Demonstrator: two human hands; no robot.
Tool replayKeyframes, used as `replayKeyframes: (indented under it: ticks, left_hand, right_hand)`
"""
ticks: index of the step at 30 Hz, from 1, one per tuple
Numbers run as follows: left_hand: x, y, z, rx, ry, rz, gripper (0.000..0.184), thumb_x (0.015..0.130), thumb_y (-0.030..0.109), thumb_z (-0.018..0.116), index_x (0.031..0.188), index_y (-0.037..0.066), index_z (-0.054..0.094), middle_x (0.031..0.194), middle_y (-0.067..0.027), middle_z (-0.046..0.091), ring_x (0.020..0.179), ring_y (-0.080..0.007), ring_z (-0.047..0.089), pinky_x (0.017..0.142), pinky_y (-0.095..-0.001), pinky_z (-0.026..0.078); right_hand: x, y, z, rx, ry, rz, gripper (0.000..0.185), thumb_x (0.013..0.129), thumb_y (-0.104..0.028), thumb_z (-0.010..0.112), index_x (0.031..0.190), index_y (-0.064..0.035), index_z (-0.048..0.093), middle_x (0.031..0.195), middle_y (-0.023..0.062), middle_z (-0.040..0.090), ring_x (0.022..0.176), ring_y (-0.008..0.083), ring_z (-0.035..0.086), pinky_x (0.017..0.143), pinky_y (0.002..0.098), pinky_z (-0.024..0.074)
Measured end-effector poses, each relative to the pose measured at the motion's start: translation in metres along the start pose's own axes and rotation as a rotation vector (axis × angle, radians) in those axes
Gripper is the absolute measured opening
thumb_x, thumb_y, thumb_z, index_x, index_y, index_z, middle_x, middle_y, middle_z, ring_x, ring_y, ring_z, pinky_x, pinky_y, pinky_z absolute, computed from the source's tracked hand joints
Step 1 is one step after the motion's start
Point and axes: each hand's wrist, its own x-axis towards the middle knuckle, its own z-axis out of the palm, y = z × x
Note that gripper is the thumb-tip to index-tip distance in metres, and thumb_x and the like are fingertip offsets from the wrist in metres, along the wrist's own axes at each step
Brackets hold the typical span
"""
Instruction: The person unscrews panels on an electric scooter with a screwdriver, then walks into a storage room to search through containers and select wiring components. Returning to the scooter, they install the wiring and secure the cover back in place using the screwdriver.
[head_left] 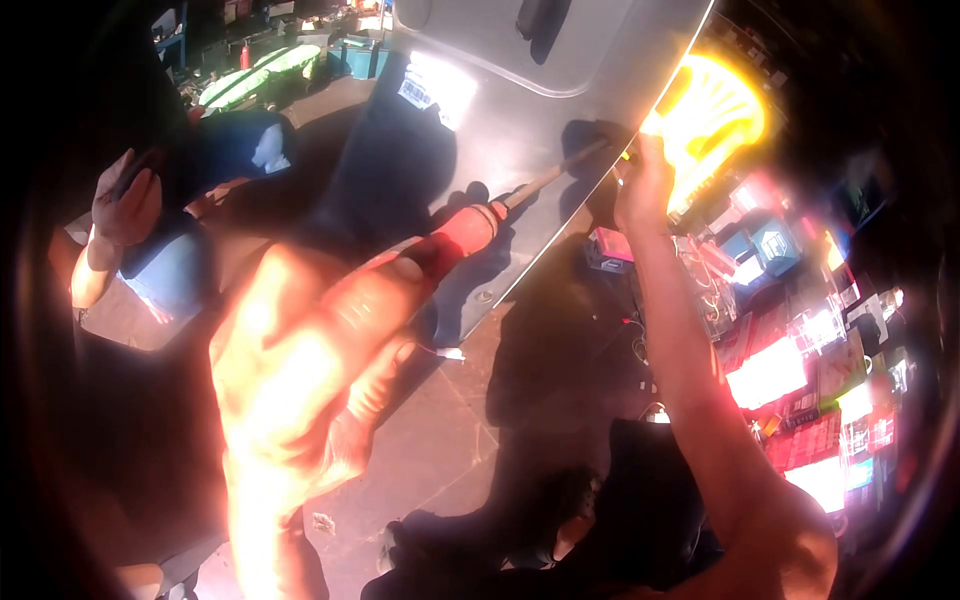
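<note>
A red-handled screwdriver (pixel 465 232) is gripped in my left hand (pixel 320 350), its long shaft pointing up and right over a grey metal panel (pixel 500 140). The shaft's tip ends close to the panel's right edge. At that edge is my right hand (pixel 643 180), with its fingers curled up beside a bright yellow glowing round object (pixel 712 120); what the fingers hold, if anything, is hard to see in the glare. A white label (pixel 437 90) is stuck on the panel.
Another person's hand (pixel 128 205) holds a dark object at the left, near blue-clad knees (pixel 170 270). Boxes and cables lie on the floor at the right, including a blue box (pixel 762 248). A green-white item (pixel 262 75) is at the upper left.
</note>
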Motion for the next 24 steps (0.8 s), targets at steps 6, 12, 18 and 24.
replayKeyframes:
  ticks: [6, 12, 18, 24]
  left_hand:
    - [0.015, 0.008, -0.003, 0.049, -0.086, 0.044, 0.032, 0.077, -0.001, 0.075, 0.106, -0.003, 0.064, 0.093, -0.0127, 0.065, 0.077, -0.0215, 0.062, 0.073, -0.0294, 0.049]
    - [0.023, 0.015, -0.016, 0.102, -0.159, 0.085, 0.031, 0.076, -0.003, 0.075, 0.106, -0.002, 0.064, 0.094, -0.0128, 0.066, 0.078, -0.0217, 0.063, 0.073, -0.0298, 0.049]
    - [0.012, 0.019, -0.02, -0.135, -0.103, -0.191, 0.032, 0.076, 0.005, 0.077, 0.105, -0.002, 0.064, 0.097, -0.0114, 0.068, 0.084, -0.02, 0.064, 0.08, -0.0303, 0.05]
    - [0.008, 0.024, -0.008, -0.318, 0.044, -0.307, 0.032, 0.077, 0.009, 0.078, 0.103, -0.003, 0.064, 0.095, -0.0089, 0.066, 0.088, -0.0168, 0.061, 0.086, -0.0291, 0.047]
  right_hand:
    - [-0.002, -0.002, 0.002, -0.001, 0.001, -0.019, 0.039, 0.098, -0.037, 0.054, 0.12, -0.0059, 0.059, 0.11, 0.0071, 0.065, 0.098, 0.0189, 0.061, 0.084, 0.0361, 0.048]
    - [-0.001, -0.008, 0.006, 0.057, -0.036, 0.005, 0.037, 0.099, -0.036, 0.052, 0.12, -0.0062, 0.057, 0.108, 0.0079, 0.065, 0.098, 0.019, 0.061, 0.083, 0.0351, 0.0487]
    - [0.002, -0.002, 0.0, 0.077, -0.037, 0.038, 0.037, 0.101, -0.03, 0.052, 0.127, -0.0043, 0.056, 0.115, 0.0047, 0.06, 0.103, 0.0157, 0.057, 0.09, 0.0326, 0.0475]
    - [0.004, 0.001, -0.001, 0.099, -0.042, 0.025, 0.035, 0.103, -0.028, 0.05, 0.127, -0.0038, 0.056, 0.115, 0.0053, 0.06, 0.106, 0.0149, 0.057, 0.093, 0.0321, 0.0465]
